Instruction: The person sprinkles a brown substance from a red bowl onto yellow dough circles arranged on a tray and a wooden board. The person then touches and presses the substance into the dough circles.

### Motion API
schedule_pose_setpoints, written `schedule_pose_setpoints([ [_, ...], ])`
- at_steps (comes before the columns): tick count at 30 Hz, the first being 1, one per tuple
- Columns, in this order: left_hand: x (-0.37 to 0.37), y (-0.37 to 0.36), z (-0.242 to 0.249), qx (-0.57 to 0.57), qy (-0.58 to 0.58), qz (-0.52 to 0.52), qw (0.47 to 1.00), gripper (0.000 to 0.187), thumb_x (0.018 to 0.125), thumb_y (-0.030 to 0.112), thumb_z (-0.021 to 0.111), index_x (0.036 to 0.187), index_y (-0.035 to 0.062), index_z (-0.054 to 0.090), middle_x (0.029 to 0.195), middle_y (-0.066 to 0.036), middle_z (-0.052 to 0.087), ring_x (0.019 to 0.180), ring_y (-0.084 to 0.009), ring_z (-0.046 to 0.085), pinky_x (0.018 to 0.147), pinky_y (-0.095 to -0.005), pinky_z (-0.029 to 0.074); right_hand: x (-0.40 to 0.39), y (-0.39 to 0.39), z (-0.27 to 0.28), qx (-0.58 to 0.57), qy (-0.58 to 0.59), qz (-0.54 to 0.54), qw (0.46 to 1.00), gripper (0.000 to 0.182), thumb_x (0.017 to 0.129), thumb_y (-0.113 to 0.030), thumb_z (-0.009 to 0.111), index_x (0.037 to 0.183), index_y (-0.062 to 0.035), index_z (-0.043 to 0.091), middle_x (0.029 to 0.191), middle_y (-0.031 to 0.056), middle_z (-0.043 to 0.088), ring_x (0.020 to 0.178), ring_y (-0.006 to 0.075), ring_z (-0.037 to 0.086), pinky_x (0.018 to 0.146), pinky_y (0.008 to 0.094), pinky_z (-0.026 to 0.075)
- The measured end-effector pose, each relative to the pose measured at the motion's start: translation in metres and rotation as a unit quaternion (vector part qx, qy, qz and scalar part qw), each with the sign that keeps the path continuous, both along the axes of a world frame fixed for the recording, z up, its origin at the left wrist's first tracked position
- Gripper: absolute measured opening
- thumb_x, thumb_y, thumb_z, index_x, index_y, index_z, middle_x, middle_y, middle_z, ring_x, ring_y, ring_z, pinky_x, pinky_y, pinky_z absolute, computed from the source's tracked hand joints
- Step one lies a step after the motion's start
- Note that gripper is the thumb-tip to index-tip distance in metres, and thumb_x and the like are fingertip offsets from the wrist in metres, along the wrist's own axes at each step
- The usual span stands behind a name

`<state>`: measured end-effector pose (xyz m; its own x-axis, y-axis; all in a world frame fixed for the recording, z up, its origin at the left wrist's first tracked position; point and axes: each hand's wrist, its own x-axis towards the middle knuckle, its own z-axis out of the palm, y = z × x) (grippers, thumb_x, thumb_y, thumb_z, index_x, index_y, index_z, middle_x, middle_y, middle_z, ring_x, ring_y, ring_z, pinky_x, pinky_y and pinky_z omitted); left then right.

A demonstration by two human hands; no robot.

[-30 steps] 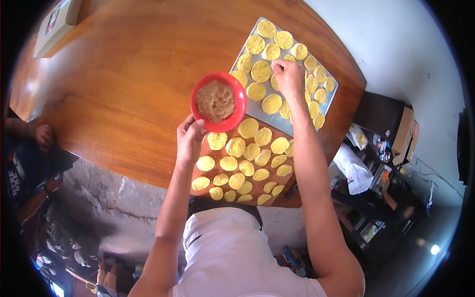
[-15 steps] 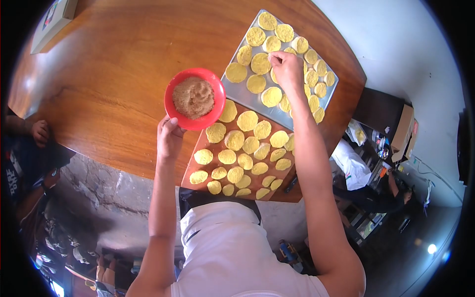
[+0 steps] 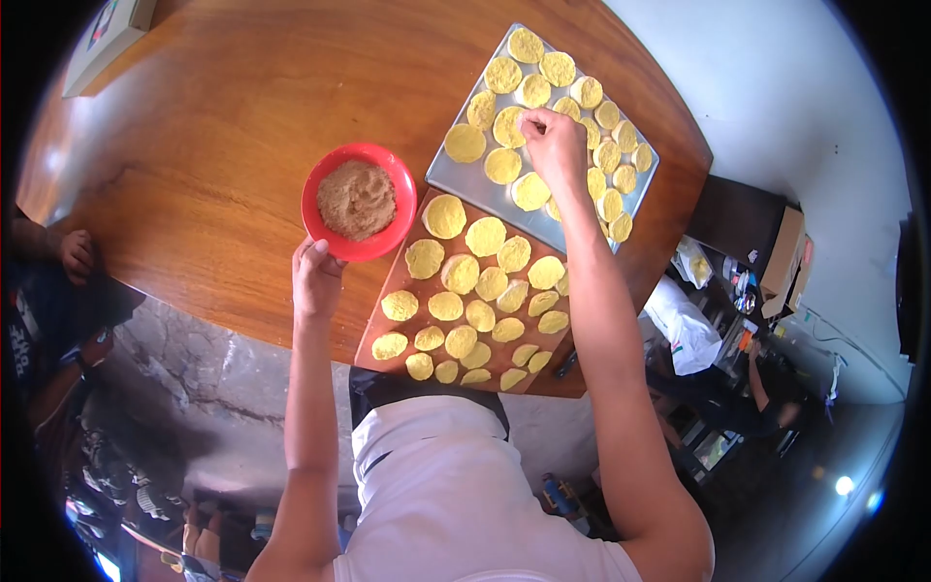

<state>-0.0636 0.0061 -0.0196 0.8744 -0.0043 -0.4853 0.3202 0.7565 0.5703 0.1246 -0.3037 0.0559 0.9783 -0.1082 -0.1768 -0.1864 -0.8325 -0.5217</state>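
My left hand [image 3: 318, 276] grips the near rim of a red bowl [image 3: 404, 184], thumb on the edge. Inside the bowl lies a brown, grainy powder [image 3: 357, 200]. Over a metal tray [image 3: 464, 175] at the upper right, my right hand [image 3: 555, 144] is closed in a pinch; whatever is between the fingertips is too small to make out. Several round, yellow-topped pieces [image 3: 465, 143] cover the tray, some hidden under the hand and forearm. More yellow rounds [image 3: 485, 237] lie in rows on a brown board [image 3: 375, 328] nearer to me.
All of this rests on a wooden table [image 3: 223, 126]. At its far left corner stands a pale box [image 3: 112, 44]. Another person's hand [image 3: 78, 256] rests by the left edge. A dark-handled object [image 3: 567, 364] lies at the board's right side. Beyond the table stands a cardboard box [image 3: 784, 262].
The red bowl has moved left and slightly toward me with my left hand. My right hand has shifted slightly left and down over the tray, still pinched.
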Motion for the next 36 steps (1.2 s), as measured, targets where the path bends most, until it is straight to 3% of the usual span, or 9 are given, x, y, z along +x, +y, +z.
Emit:
schedule_pose_setpoints([
  [4,0.000,-0.001,0.004,0.001,-0.005,-0.003,1.000,0.042,0.091,0.023,0.058,0.119,-0.0074,0.054,0.114,-0.013,0.064,0.102,-0.0185,0.064,0.093,-0.0347,0.051,-0.008,0.001,0.007,0.004,0.026,-0.005,1.000,0.018,0.086,-0.015,0.068,0.099,-0.0041,0.074,0.082,0.0149,0.072,0.071,0.0187,0.069,0.067,0.0302,0.051],
  [6,0.000,-0.001,0.001,-0.003,-0.007,-0.005,1.000,0.040,0.091,0.022,0.057,0.118,-0.0069,0.055,0.113,-0.012,0.064,0.101,-0.0179,0.063,0.092,-0.0342,0.051,-0.013,-0.003,0.002,0.012,-0.017,-0.003,1.000,0.013,0.084,-0.010,0.066,0.092,-0.0032,0.073,0.075,0.0190,0.068,0.063,0.0255,0.068,0.060,0.0343,0.050],
  [24,0.001,-0.008,0.010,0.007,0.000,-0.020,1.000,0.035,0.092,0.022,0.056,0.114,-0.0053,0.057,0.106,-0.009,0.065,0.096,-0.0159,0.064,0.091,-0.0336,0.051,-0.017,-0.020,0.005,-0.009,-0.021,-0.036,0.999,0.015,0.085,-0.013,0.068,0.093,-0.0022,0.073,0.082,0.0174,0.071,0.073,0.0271,0.071,0.069,0.0348,0.054],
  [36,0.002,-0.007,0.007,0.005,-0.001,-0.025,1.000,0.037,0.092,0.022,0.056,0.116,-0.0057,0.056,0.109,-0.010,0.065,0.099,-0.0159,0.063,0.092,-0.0333,0.051,-0.009,-0.017,-0.003,0.017,-0.049,-0.022,0.998,0.014,0.084,-0.011,0.067,0.093,-0.0019,0.072,0.076,0.0183,0.069,0.066,0.0272,0.068,0.063,0.0351,0.051],
])
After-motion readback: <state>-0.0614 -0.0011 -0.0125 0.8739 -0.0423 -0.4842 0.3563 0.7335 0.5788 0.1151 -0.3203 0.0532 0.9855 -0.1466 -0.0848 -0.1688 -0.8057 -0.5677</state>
